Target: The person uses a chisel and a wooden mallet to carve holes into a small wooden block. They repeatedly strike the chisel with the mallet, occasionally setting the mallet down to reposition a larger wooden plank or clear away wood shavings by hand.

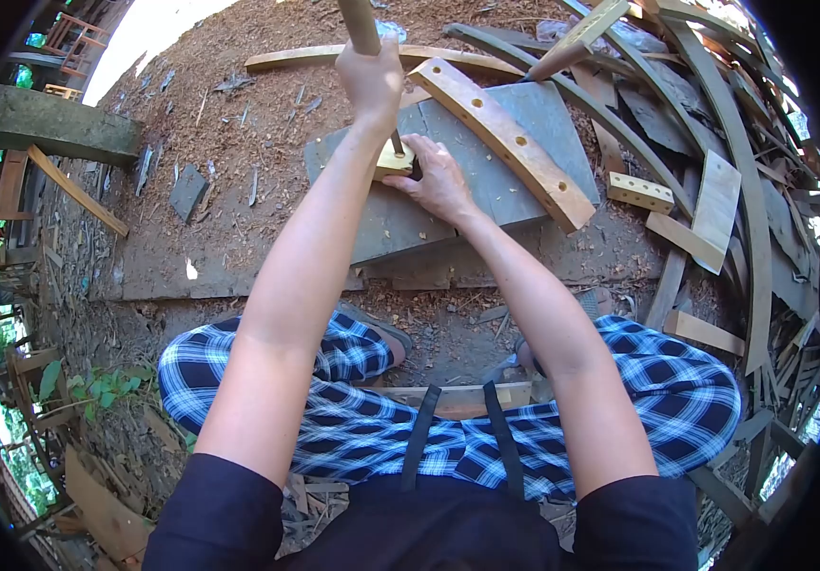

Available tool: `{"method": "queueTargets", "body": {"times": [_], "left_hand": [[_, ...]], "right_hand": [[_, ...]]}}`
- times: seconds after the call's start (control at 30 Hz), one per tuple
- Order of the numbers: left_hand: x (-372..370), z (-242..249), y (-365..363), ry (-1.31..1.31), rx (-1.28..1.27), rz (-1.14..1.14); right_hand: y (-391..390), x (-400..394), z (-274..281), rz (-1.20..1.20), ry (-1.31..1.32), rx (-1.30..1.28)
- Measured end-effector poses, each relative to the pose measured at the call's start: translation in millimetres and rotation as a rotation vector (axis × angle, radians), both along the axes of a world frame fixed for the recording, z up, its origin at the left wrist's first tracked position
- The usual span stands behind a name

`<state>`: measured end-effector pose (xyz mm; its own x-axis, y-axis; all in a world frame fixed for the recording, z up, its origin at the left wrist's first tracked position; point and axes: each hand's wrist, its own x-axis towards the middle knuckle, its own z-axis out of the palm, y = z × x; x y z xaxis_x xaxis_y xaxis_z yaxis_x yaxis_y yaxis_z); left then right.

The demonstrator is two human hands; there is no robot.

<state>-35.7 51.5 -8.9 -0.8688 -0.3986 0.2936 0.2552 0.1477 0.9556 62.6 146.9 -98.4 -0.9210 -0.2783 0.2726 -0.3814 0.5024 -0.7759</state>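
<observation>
My left hand (372, 81) is closed around the round wooden handle (360, 27) of a tool. Below the fist its thin dark metal shaft (397, 143) meets the top of a small pale wooden block (391, 166). My right hand (437, 179) grips this block from the right, thumb on the near side and fingers on the far side. The block rests on a grey board platform (410, 228). Beside it on the platform lies a long wooden bar (505, 143) with several round holes along its face. Whether the shaft's tip is inside the block is hidden.
Curved wooden strips and offcuts pile up at the right, with a block full of holes (640, 191) and a pale flat board (717, 200). A pointed wooden piece (576, 40) lies at the top. Wood shavings cover the ground. A stone-like beam (58, 124) juts in from the left.
</observation>
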Motion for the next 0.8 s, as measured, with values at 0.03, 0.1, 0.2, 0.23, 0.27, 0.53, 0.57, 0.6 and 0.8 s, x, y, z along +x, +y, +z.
{"method": "queueTargets", "body": {"times": [0.03,0.1,0.2,0.23,0.27,0.53,0.57,0.6,0.8], "left_hand": [[-6,3,3,-0.002,0.005,-0.004],[-15,8,6,-0.202,0.004,-0.028],[-12,6,9,-0.138,-0.028,0.027],[-9,4,9,-0.062,-0.05,0.081],[-2,3,10,-0.063,-0.053,0.081],[74,10,26,0.275,-0.001,0.326],[80,10,32,0.282,0.003,0.321],[85,9,39,0.282,-0.048,0.336],[76,4,24,0.14,0.203,0.332]], "right_hand": [[-1,1,0,-0.04,-0.015,-0.029],[-2,1,4,-0.05,-0.04,-0.015],[-4,2,2,-0.069,-0.026,-0.009],[-5,4,-1,-0.08,0.01,-0.014],[-5,6,-1,-0.08,0.009,-0.017],[-11,28,6,-0.185,0.139,0.18],[-10,29,3,-0.215,0.164,0.223],[-13,30,0,-0.235,0.162,0.131],[-4,44,8,-0.374,0.245,0.258]]}}
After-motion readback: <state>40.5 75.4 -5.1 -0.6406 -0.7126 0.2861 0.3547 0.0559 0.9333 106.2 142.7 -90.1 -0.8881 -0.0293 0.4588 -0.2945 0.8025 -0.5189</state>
